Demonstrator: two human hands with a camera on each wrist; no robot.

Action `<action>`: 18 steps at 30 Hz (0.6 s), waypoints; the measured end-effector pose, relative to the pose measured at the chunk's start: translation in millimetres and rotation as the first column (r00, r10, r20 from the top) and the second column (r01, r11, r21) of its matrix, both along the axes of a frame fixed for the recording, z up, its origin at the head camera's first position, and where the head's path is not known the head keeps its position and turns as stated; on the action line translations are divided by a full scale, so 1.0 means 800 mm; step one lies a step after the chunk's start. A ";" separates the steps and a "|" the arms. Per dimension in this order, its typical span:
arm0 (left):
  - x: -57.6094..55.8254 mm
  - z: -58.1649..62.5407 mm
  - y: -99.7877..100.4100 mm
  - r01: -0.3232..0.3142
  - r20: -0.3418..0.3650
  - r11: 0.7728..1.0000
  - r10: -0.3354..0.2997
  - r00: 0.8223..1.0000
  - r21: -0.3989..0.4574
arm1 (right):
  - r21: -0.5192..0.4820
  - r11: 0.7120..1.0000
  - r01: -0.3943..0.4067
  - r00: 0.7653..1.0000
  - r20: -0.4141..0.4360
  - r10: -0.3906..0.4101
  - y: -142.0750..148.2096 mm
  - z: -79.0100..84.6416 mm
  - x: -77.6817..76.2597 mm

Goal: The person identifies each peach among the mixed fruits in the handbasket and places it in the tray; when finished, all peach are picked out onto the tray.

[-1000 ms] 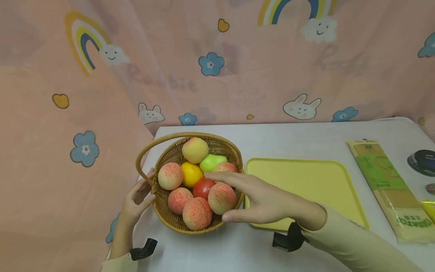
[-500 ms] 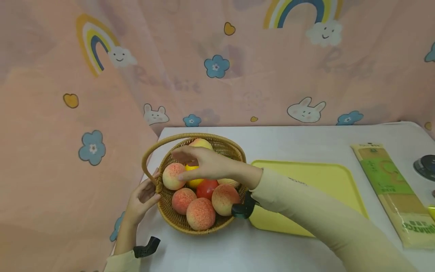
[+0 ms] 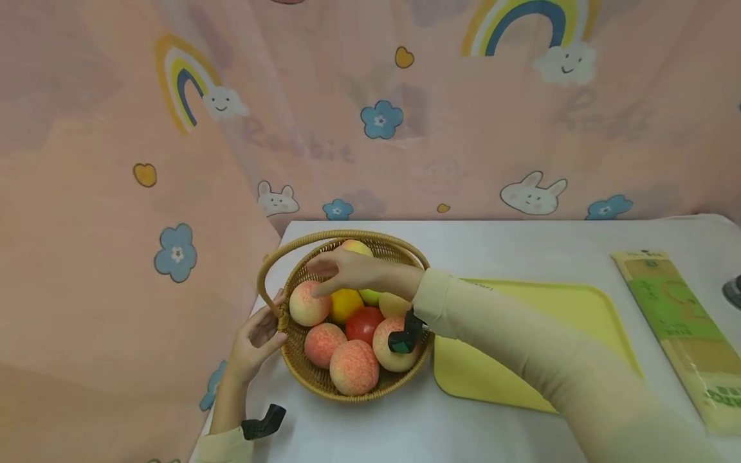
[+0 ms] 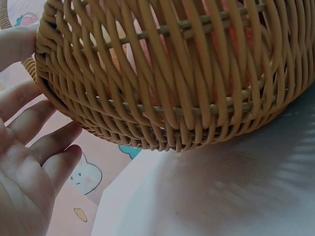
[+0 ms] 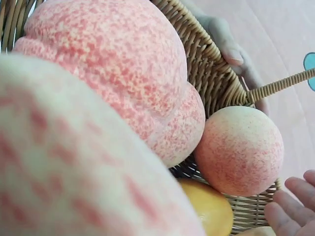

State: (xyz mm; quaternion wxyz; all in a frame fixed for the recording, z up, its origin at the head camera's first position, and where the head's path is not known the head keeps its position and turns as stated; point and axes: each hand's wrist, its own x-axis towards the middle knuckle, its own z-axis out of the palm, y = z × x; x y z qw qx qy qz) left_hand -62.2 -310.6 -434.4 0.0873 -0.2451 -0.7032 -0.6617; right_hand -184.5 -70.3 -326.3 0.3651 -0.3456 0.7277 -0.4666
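Note:
In the head view, a wicker basket [image 3: 315, 386] with an arched handle holds artificial-looking fruit. My left hand [image 3: 253, 347] holds its left side by the handle's base, thumb and fingers on either side. The left wrist view shows that hand [image 4: 24, 162] against the weave. Over the basket my right hand [image 3: 347, 269] hovers, fingers spread and loosely bent, just beside the left peach [image 3: 309, 304]. In the right wrist view, its fingertips [image 5: 283, 216] stand apart from that peach [image 5: 240, 150]. A yellow fruit [image 3: 345, 305], a red fruit [image 3: 363, 325] and several more peaches lie around.
A yellow tray [image 3: 590, 302] lies right of the basket, partly behind my right sleeve. Farther right lies a flat green-and-tan packet [image 3: 674, 308]. A dark round object [image 3: 734, 292] is cut off at the right edge. Patterned pink cloth hangs behind the table.
My right hand has moved left and away from me, from the basket's right side to above the left peach. The left hand stays at the basket. The view has shifted slightly.

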 end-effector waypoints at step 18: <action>-0.001 0.002 0.001 -0.016 0.013 1.000 0.017 1.000 -0.012 | 0.096 0.993 -0.062 0.997 0.061 0.056 -0.012 -0.030 -0.007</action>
